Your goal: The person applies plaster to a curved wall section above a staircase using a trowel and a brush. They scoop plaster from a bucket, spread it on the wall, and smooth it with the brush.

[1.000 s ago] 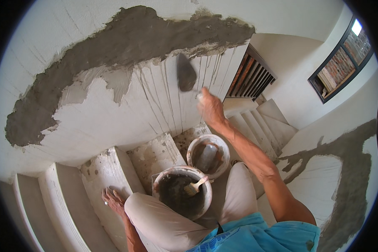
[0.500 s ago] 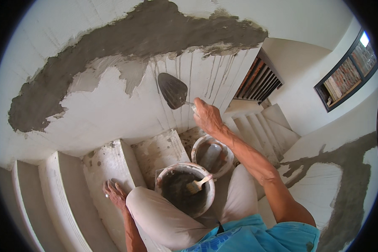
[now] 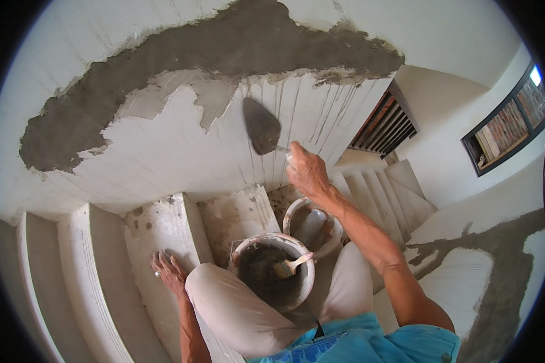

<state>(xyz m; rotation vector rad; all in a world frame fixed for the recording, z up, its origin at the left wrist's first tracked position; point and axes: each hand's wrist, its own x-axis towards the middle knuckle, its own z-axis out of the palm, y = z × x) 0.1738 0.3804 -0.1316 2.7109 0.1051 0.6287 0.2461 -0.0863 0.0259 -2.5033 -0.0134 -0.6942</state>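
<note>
My right hand (image 3: pixel 307 171) is wrapped round the handle of a trowel (image 3: pixel 261 127). Its dark, broad blade points up in front of the white wall (image 3: pixel 157 151), below a band of grey mortar (image 3: pixel 181 51); whether it touches the wall I cannot tell. My left hand (image 3: pixel 169 273) rests on a stair step with its fingers spread, holding nothing. Between my knees stands a bucket (image 3: pixel 309 284) with dark grey contents inside. A paintbrush (image 3: pixel 292 265) lies in it, its handle leaning on the rim. Behind it, a second bucket (image 3: pixel 293 209) holds a pale, rounded object (image 3: pixel 310 228).
Stair steps (image 3: pixel 103 260) run along the wall to my left, and more steps (image 3: pixel 378 196) lie beyond on the right. At the far right are a dark-framed window (image 3: pixel 508 121) and another wall patched with grey mortar (image 3: pixel 508 248). A dark slatted opening (image 3: pixel 386 124) shows behind the wall's end.
The whole view has turned slightly, so the wall and stairs sit differently in it. The trowel keeps about the same place against the wall. My left hand stays on the step.
</note>
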